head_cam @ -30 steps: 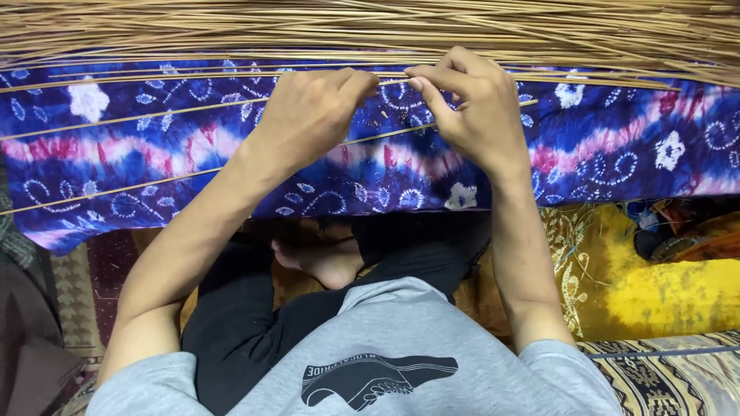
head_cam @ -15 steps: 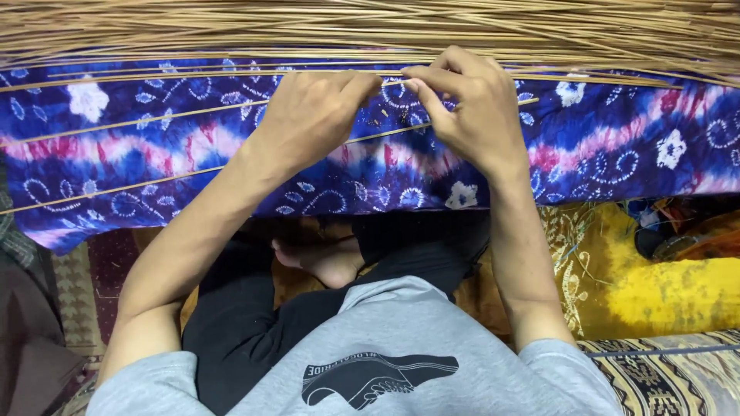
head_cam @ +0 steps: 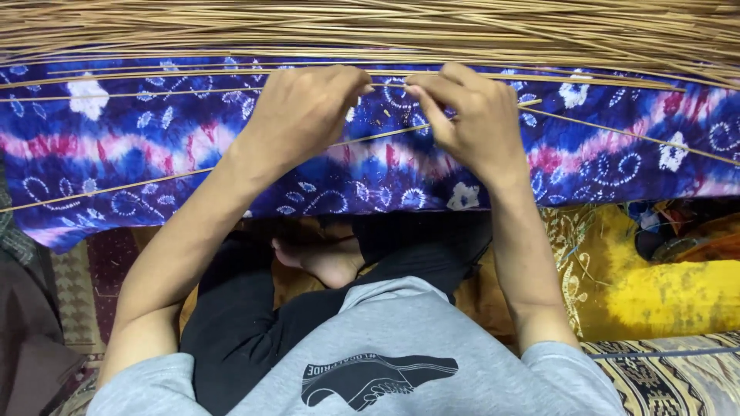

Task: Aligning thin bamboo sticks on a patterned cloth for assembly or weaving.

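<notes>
Both hands meet over the blue, pink and white tie-dyed cloth (head_cam: 193, 146). The left hand (head_cam: 304, 112) and right hand (head_cam: 470, 115) have fingers pinched together on one thin tan straw stalk (head_cam: 601, 79) near the cloth's far edge, just beside the far pile of dry straw stalks (head_cam: 370, 27).

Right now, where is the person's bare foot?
In the head view, the bare foot lies low and centre, tucked beneath the blue patterned cloth, between the two forearms, just above the grey shirt.

A: What is the blue cloth (head_cam: 154, 154) like?
B: Soft, matt cotton-like fabric, tie-dyed, faintly creased. The sticks (head_cam: 370, 27) at twelve o'clock are dry, pale straw-coloured reed, smooth and dull.
A: And at four o'clock?
B: The yellow cloth (head_cam: 655, 296) looks thin, with a slight sheen. The grey shirt (head_cam: 401, 339) is matt knit, its print flat.
</notes>
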